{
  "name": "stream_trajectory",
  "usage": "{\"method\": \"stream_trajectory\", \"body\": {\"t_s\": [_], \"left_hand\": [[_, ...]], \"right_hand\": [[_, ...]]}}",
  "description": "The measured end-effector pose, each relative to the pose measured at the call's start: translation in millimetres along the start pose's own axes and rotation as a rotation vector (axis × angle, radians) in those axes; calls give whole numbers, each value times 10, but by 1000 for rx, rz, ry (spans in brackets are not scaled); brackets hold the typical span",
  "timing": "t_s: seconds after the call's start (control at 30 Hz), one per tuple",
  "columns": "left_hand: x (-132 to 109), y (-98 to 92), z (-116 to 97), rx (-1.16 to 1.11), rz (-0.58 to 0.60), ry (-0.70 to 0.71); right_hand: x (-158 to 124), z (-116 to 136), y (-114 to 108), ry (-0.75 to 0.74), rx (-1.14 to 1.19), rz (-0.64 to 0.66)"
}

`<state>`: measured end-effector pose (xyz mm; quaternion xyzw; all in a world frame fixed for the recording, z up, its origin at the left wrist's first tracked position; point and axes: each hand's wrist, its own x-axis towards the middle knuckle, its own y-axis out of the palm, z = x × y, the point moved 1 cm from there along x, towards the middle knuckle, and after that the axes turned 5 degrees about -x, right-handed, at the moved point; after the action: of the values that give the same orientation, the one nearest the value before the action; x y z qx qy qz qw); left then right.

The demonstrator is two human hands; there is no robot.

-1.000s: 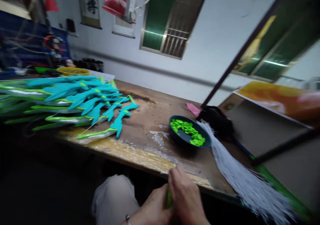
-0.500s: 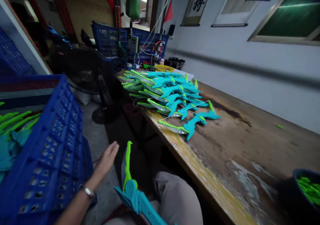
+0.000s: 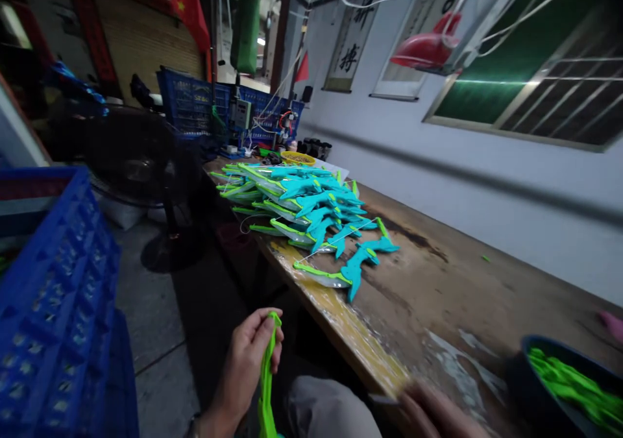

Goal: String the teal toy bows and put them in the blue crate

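Note:
My left hand [image 3: 250, 353] is closed around the tip of a bright green toy bow limb [image 3: 266, 386], held upright over my lap. The rest of that bow drops below the picture's edge, with a speck of turquoise showing. My right hand [image 3: 435, 412] is by the table's front edge, blurred, its fingers together. A thin greyish thing [image 3: 383, 399] sticks out from its fingertips, too smeared to name. Farther up the table lies a pile of turquoise and green toy bows [image 3: 316, 201], strings on some. One bow [image 3: 357, 269] lies nearest me.
On the wooden table [image 3: 438, 289], a dark tub [image 3: 523, 366] of green plastic parts [image 3: 569, 386] stands at the right. A blue crate [image 3: 53, 282] stands on my left, a floor fan [image 3: 168, 230] beyond it. At the far end is a yellow basket [image 3: 298, 158].
My left hand has gone from outstretched to closed on the bow's green tip. My right hand has come into view at the table edge. The view has turned rightward and up.

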<state>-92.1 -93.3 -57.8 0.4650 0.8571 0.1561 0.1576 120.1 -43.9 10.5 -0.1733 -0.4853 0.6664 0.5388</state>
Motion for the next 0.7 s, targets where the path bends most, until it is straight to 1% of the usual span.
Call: {"method": "stream_trajectory", "body": {"t_s": [0.03, 0.07, 0.1, 0.17, 0.23, 0.33, 0.4, 0.43, 0.5, 0.57, 0.7], "left_hand": [[-64, 68, -45, -32, 28, -6], [-116, 114, -87, -74, 51, -14], [-154, 136, -125, -124, 68, -25], [-191, 120, -191, -231, 96, -40], [-196, 61, -242, -324, 146, -22], [-189, -10, -293, -416, 296, 52], [-185, -23, -306, -493, 404, 84], [-183, -24, -307, -538, 440, 82], [-183, -24, -299, -619, 476, 53], [-189, -29, -286, -680, 499, 21], [-219, -53, -258, -761, 547, -6]], "right_hand": [[100, 97, -50, -36, 69, 56], [212, 220, -70, -94, 175, 163], [327, 353, -66, -127, 283, 228], [511, 606, 12, -159, 461, 291], [587, 774, 143, -160, 571, 301], [528, 837, 316, -138, 668, 342], [454, 828, 364, -105, 719, 367], [423, 831, 369, -90, 741, 377], [375, 867, 354, -85, 755, 386], [341, 929, 326, -111, 738, 374], [275, 1037, 271, -224, 676, 293]]}}
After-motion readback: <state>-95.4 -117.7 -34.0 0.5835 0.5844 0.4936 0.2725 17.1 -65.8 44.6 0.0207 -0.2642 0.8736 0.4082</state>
